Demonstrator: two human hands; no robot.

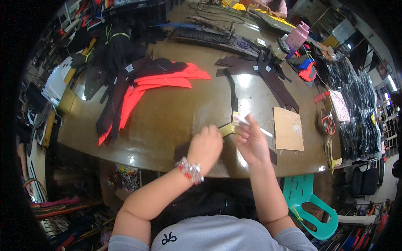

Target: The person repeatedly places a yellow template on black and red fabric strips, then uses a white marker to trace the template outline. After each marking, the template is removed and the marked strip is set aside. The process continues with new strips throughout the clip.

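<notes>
My left hand (206, 146), with a beaded bracelet at the wrist, is closed over the end of a narrow dark strip with a pale yellow section (227, 130). My right hand (254, 144) is closed around a slim white stick-like tool (265, 132), which slants down to the right; its tip is too small to make out. From the yellow section a black strip (233, 94) runs away across the table. Beneath my hands lie dark flat pieces (182, 151), partly covered by them.
Red cut pieces (163, 80) and dark ones fan out at left. More dark pieces (274, 83) lie at far right. A cardboard square (288, 129), scissors (329, 124) and a pink bottle (296, 37) stand or lie rightward. A green plastic chair (310, 205) is below the table edge.
</notes>
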